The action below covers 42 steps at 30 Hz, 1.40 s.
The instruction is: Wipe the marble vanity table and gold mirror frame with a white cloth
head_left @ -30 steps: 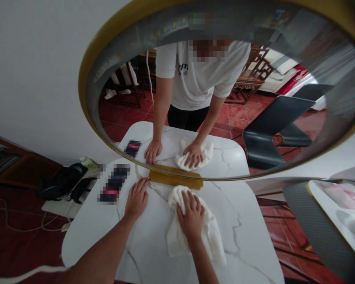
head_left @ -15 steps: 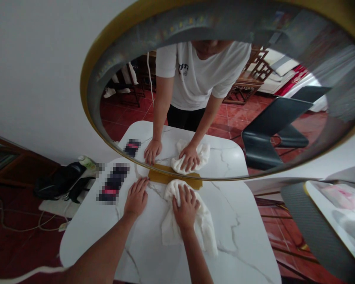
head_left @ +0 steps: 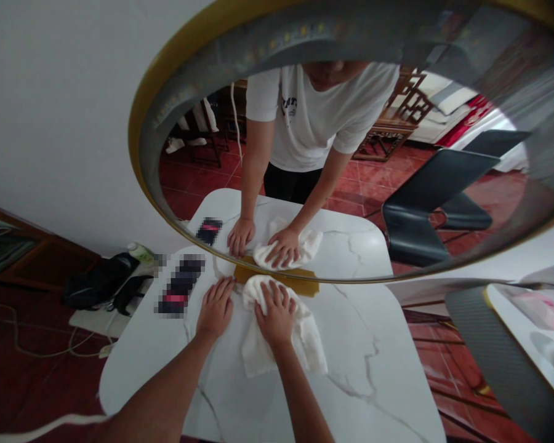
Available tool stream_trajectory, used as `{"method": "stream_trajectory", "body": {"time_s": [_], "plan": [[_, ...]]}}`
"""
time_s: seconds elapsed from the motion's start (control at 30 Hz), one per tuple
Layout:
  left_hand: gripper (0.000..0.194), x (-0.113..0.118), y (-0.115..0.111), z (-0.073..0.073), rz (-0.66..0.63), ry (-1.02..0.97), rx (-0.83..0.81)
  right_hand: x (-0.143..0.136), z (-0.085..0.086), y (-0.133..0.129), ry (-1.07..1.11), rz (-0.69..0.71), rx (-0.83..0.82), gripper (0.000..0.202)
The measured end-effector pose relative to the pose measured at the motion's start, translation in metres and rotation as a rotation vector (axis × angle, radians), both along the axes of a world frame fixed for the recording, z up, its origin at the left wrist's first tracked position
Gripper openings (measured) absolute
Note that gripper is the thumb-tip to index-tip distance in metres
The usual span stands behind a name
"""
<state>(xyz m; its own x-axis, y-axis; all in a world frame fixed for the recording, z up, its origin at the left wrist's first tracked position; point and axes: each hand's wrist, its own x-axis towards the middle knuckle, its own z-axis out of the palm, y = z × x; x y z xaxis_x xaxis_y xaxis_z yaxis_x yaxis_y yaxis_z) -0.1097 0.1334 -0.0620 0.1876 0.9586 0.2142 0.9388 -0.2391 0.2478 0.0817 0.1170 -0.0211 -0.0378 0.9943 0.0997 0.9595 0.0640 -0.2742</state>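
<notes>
My right hand (head_left: 277, 315) lies on a crumpled white cloth (head_left: 307, 338), its fingers spread over the top and pressing it to the table. Part of the cloth is hidden under the palm. My left hand (head_left: 216, 307) rests flat on the white marble-patterned table (head_left: 373, 381) with nothing in it, its fingers stretched out. Its fingertips come close to the left end of the gold mirror base (head_left: 300, 284); whether they touch it I cannot tell. The cloth sits just in front of that base.
A large round gold-rimmed mirror (head_left: 136, 141) stands over the back of the table, reflecting a person in a white shirt and dark chairs. A pixelated dark item (head_left: 182, 286) lies left of my left hand. A black bag (head_left: 101, 280) and cables are at the left.
My right hand has slid the cloth a little to the left, nearer my left hand. The left hand stays in about the same place. The view has shifted slightly.
</notes>
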Motion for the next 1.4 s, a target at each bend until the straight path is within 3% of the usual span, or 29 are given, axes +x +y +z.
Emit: {"method": "stream_trajectory", "body": {"time_s": [0.2,0.33,0.5,0.8,0.93,1.4], "plan": [[0.054,0.001,-0.001,0.001,0.001,0.006,-0.015,0.073,-0.004,-0.014,-0.102,-0.214,0.001,0.049],[0.054,0.001,-0.001,0.002,0.004,-0.004,-0.007,0.092,-0.005,-0.02,-0.121,-0.308,0.027,0.048],[0.053,0.003,-0.001,0.003,0.008,-0.006,-0.008,0.071,-0.005,-0.018,-0.102,-0.309,0.027,0.048],[0.053,0.002,0.0,0.001,0.004,-0.005,0.012,-0.016,-0.001,0.0,0.016,-0.097,-0.022,0.052],[0.055,0.0,0.0,-0.001,-0.003,-0.004,0.008,-0.043,0.002,0.007,0.063,-0.055,-0.024,0.052],[0.054,0.0,0.0,-0.002,0.007,-0.019,0.006,-0.049,0.011,0.009,0.073,-0.085,-0.027,0.051]]}}
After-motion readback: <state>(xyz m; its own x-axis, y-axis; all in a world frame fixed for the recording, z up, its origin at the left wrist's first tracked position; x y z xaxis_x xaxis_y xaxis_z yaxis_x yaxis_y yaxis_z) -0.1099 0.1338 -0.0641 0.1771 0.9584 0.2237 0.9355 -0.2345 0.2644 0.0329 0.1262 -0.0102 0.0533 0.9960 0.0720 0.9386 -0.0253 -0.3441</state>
